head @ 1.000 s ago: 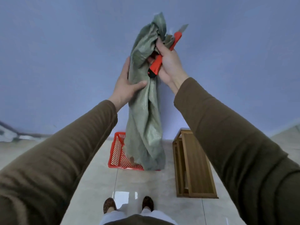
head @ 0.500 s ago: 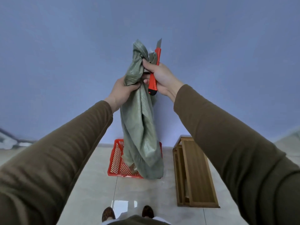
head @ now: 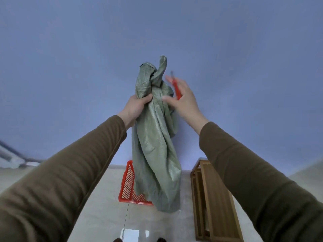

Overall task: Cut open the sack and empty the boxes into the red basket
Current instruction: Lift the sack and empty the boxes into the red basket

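A limp grey-green woven sack [head: 155, 145] hangs in front of me, bunched at its top. My left hand [head: 136, 106] grips it just below the bunched top. My right hand [head: 183, 100] is beside the sack on its right, blurred, with fingers spread against the fabric and a red utility knife [head: 176, 88] held in it, blade pointing up. The sack's lower end dangles over the red basket [head: 128, 186] on the floor and hides most of it. No boxes can be seen.
A low wooden slatted stand [head: 211, 198] sits on the tiled floor right of the basket. A blue wall [head: 70, 67] fills the background. My shoe tips [head: 160, 239] show at the bottom edge.
Both hands and the sack have come down from high up. My right hand has let go of the sack's top and moved right with the knife; my left hand now grips the sack alone.
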The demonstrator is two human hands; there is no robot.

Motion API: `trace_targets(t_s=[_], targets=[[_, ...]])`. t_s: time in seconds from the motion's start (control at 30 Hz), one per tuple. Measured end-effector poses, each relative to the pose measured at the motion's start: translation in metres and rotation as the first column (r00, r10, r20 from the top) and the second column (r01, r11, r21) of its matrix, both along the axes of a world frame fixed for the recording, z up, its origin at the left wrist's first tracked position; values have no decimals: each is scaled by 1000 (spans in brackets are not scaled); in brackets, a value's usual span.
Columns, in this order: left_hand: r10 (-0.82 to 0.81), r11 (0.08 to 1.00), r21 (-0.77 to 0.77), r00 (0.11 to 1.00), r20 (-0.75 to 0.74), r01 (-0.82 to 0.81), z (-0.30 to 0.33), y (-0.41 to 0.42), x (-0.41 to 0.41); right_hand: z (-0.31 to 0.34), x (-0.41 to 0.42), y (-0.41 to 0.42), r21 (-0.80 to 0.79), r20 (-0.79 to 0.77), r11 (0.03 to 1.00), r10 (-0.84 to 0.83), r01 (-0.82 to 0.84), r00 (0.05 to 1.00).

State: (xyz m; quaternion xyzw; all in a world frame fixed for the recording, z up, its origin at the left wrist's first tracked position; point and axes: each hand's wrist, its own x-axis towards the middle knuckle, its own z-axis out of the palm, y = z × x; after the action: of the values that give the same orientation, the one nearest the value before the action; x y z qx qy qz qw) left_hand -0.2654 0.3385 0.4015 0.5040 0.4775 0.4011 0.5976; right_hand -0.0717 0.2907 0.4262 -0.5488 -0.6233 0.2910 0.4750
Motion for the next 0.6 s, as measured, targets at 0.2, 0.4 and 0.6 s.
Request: trace_targets(t_s=[0.2, 0.4, 0.6], targets=[[-108, 993, 53, 994, 5, 108, 12, -15, 21, -10, -16, 2, -204, -107, 949, 222, -240, 969], [-116, 963, 226, 982, -150, 148, 7, -30, 13, -14, -11, 2, -245, -211, 967, 17, -69, 977], [-248, 895, 287, 916, -315, 341, -14, -30, 1, -20, -8, 4, -317, -288, 925, 118, -211, 950]])
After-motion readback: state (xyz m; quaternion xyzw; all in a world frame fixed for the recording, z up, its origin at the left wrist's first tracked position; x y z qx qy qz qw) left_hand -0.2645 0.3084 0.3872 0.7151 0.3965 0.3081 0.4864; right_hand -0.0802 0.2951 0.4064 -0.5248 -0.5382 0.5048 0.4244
